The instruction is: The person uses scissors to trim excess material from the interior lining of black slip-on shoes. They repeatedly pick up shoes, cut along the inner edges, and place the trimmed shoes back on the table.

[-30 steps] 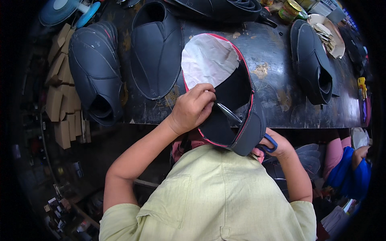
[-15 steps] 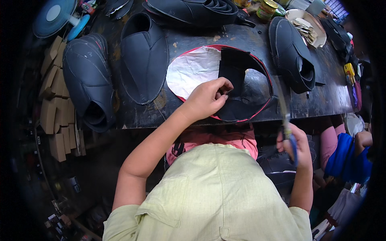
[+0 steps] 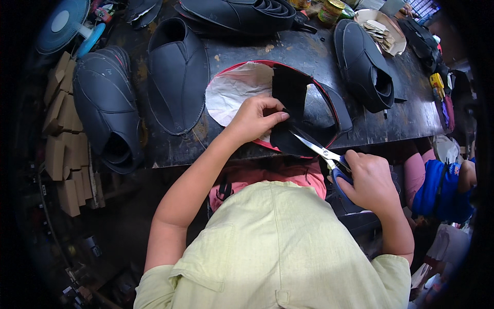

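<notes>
A shoe upper [image 3: 239, 87] lies inside out near the table's front edge, with white backing on its left, black lining on its right and red trim round its rim. My left hand [image 3: 256, 117] reaches over it, thumb and fingers pinched at the black lining; a small dark bit shows at the fingertips. In my right hand [image 3: 373, 180] are scissors [image 3: 327, 153] with blue handles, my fingers wrapped round the loops. Their blades stand slightly apart, tips over the lining just right of and below my left fingertips. Whether the blades touch the lining I cannot tell.
Black shoe uppers [image 3: 177, 77] stand left of the work, with a stack of them [image 3: 105, 98] farther left. More lie at the back [image 3: 236, 15] and right [image 3: 360, 62]. A tray [image 3: 396, 44] holds pale pieces; a blue fan [image 3: 62, 26] stands far left. Another person [image 3: 442, 185] sits at right.
My right hand has brought the scissors from the table's right edge leftward, their blades now over the lining. My left hand stays pinched at the lining. The view has shifted slightly.
</notes>
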Demonstrator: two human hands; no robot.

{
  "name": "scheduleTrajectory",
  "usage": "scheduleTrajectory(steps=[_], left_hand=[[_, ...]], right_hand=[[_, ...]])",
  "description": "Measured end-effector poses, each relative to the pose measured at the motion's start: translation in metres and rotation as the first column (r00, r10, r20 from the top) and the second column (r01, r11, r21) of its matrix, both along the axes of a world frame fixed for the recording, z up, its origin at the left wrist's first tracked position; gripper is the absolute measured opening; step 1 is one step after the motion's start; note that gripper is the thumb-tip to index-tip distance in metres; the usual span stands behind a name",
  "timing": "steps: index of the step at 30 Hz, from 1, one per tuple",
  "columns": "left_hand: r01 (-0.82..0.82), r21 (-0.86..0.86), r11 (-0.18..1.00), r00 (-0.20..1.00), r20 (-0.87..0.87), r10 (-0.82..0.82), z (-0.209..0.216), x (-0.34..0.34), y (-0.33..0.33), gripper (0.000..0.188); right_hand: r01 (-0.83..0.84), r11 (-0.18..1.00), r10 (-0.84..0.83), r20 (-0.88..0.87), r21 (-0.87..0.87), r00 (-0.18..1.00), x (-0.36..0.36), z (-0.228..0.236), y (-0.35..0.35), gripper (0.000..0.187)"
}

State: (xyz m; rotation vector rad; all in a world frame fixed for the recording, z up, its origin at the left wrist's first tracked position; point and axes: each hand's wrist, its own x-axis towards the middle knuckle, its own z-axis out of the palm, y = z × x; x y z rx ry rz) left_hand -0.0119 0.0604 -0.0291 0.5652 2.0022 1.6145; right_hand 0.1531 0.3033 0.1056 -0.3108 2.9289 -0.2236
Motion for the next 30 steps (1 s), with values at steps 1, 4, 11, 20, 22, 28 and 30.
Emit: scheduleTrajectory(steps=[1,4,11,20,22,28,30], left_hand=[[-0.006,0.007,1.0,0.997,-0.073,0.007,-0.002,0.0,0.0,0.017],[-0.02,0.04,0.999,0.992,-0.124,0.024,-0.006,-0.001,-0.001,0.016],[-0.025,0.11,0.994,0.985,-0.167,0.044,-0.01,-0.004,-0.003,0.016],[-0.205,0.351,0.914,0.952,0.29,0.102,0.004,-0.006,-0.007,0.017],[-0.207,0.373,0.905,0.969,0.206,0.137,0.012,0.006,-0.006,0.018],[0.326,-0.162,0.931,0.798,-0.481,-0.363,0.045,0.062,-0.021,0.01],[0.382,-0.359,0.852,0.667,-0.532,-0.522,0.054,0.079,-0.017,0.009]], right_hand=[[-0.013,0.999,0.014,-0.015,0.029,1.0,-0.002,-0.003,-0.002,0.033],[0.028,0.997,-0.027,-0.018,0.07,0.999,-0.009,-0.01,-0.009,0.032],[-0.005,0.994,0.014,-0.089,0.105,0.996,-0.019,-0.032,-0.021,0.034],[-0.005,0.999,0.009,-0.101,0.037,0.995,-0.015,-0.042,-0.011,0.03],[0.067,0.996,-0.071,-0.087,-0.051,0.994,-0.015,-0.036,-0.007,0.032],[0.294,0.947,-0.293,0.029,-0.132,0.956,0.002,-0.01,0.011,0.039],[0.386,0.89,-0.36,0.148,-0.241,0.921,0.011,-0.013,0.013,0.041]])
